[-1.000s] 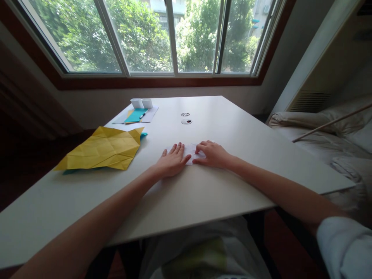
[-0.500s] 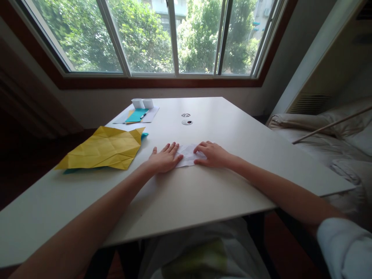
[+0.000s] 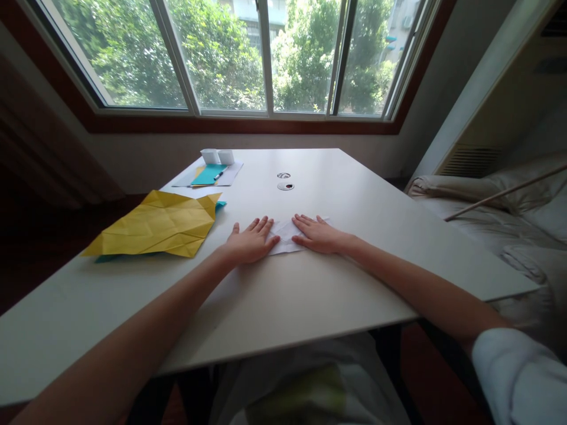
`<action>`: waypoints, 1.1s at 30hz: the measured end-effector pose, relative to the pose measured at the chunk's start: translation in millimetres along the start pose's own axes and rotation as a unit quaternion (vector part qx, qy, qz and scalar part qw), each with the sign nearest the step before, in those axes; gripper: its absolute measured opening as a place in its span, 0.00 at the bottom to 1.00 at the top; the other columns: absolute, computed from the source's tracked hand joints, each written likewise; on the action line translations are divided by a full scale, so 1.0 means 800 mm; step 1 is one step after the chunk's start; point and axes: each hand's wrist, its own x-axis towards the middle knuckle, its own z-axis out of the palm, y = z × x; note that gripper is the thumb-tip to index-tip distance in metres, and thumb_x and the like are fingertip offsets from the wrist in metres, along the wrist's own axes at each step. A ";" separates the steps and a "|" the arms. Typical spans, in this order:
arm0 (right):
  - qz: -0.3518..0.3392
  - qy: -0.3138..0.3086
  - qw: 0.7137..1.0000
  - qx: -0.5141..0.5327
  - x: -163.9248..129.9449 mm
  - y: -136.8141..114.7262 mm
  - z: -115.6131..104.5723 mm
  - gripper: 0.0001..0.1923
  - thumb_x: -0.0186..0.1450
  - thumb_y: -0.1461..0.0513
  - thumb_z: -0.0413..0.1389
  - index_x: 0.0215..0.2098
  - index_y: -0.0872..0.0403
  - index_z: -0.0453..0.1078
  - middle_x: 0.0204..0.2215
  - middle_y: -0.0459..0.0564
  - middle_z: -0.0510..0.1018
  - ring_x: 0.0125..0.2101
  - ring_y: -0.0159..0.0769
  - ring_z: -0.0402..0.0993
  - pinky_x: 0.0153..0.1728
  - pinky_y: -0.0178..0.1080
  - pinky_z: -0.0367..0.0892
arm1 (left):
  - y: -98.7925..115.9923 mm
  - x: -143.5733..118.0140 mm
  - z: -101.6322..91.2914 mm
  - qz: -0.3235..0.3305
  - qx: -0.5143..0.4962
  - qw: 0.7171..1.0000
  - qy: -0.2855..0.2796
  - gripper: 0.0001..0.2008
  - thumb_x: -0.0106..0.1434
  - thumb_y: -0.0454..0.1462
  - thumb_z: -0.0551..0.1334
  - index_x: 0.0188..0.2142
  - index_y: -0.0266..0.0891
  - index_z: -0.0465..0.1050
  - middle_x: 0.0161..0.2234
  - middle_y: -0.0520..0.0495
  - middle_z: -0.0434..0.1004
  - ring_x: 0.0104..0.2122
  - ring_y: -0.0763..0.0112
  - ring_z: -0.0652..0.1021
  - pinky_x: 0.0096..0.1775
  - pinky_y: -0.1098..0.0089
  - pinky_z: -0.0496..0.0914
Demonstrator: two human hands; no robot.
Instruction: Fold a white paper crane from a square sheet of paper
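1. The left hand (image 3: 250, 243) lies flat, palm down, fingers spread and extended, pressing on the left edge of a small creased white paper sheet (image 3: 283, 238).
2. The right hand (image 3: 316, 234) lies flat, palm down, fingers extended toward the left, covering the right part of the same sheet. Neither hand grips anything; both only press.
3. The white paper sheet lies flat on the white rectangular desk (image 3: 345, 283), near the desk's middle, between the two hands and partly beneath them.
4. A large crumpled yellow paper sheet (image 3: 157, 224) lies on the desk well to the left of the left hand, with a teal edge showing beneath it.
5. A teal paper sheet with a pen on it (image 3: 208, 175) lies near the far edge, just before two small white paper boxes (image 3: 217, 156).
6. Two round grommets (image 3: 284, 181) sit in the desk beyond the hands.
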 end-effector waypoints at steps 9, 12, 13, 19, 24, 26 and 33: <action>0.054 -0.016 0.998 0.003 -0.015 0.023 -0.004 0.39 0.64 0.42 0.32 0.66 0.55 0.37 0.65 0.53 0.40 0.64 0.43 0.34 0.60 0.57 0.33 | 0.001 -0.002 -0.003 -0.003 0.001 1.000 -0.009 0.35 0.63 0.55 0.34 0.65 0.40 0.36 0.65 0.47 0.34 0.63 0.56 0.44 0.56 0.39 0.41; 0.065 -0.019 0.998 0.006 -0.019 0.032 -0.007 0.39 0.64 0.42 0.32 0.65 0.54 0.37 0.65 0.52 0.39 0.64 0.44 0.34 0.59 0.58 0.34 | 0.000 0.000 -0.002 -0.001 -0.002 1.000 -0.006 0.35 0.63 0.55 0.34 0.65 0.41 0.37 0.65 0.46 0.34 0.63 0.56 0.44 0.56 0.39 0.41; 0.068 -0.023 0.997 0.007 -0.021 0.034 -0.009 0.39 0.64 0.42 0.32 0.65 0.54 0.37 0.65 0.52 0.40 0.64 0.45 0.34 0.59 0.59 0.34 | 0.000 0.000 -0.002 -0.002 -0.003 1.000 -0.006 0.35 0.63 0.55 0.34 0.65 0.42 0.37 0.65 0.46 0.34 0.63 0.56 0.44 0.56 0.39 0.41; 0.087 -0.064 0.994 0.010 -0.028 0.049 -0.020 0.41 0.62 0.40 0.33 0.66 0.53 0.35 0.65 0.52 0.37 0.64 0.46 0.32 0.59 0.59 0.31 | -0.001 0.000 -0.001 -0.003 -0.003 1.000 -0.013 0.35 0.62 0.55 0.33 0.65 0.42 0.35 0.65 0.48 0.33 0.63 0.58 0.43 0.56 0.39 0.42; 0.126 -0.076 0.989 0.001 -0.040 0.071 -0.026 0.46 0.59 0.37 0.37 0.66 0.53 0.36 0.65 0.52 0.37 0.63 0.50 0.31 0.59 0.61 0.35 | -0.002 -0.001 -0.002 0.001 -0.003 1.000 -0.010 0.35 0.63 0.55 0.33 0.65 0.41 0.35 0.65 0.47 0.33 0.63 0.57 0.43 0.56 0.39 0.42; 0.139 -0.076 0.987 -0.002 -0.043 0.081 -0.027 0.47 0.57 0.36 0.38 0.66 0.53 0.37 0.65 0.51 0.38 0.63 0.52 0.31 0.59 0.60 0.38 | -0.002 -0.001 -0.001 0.002 -0.003 1.000 -0.010 0.35 0.63 0.55 0.34 0.65 0.41 0.35 0.65 0.47 0.33 0.63 0.56 0.43 0.56 0.40 0.43; 0.078 -0.003 0.997 -0.018 -0.044 0.092 -0.036 0.47 0.57 0.39 0.47 0.65 0.56 0.41 0.64 0.55 0.47 0.62 0.49 0.47 0.60 0.47 0.49 | -0.009 -0.003 -0.003 0.039 -0.033 0.999 -0.001 0.37 0.63 0.56 0.34 0.65 0.37 0.30 0.65 0.44 0.33 0.63 0.59 0.42 0.58 0.47 0.42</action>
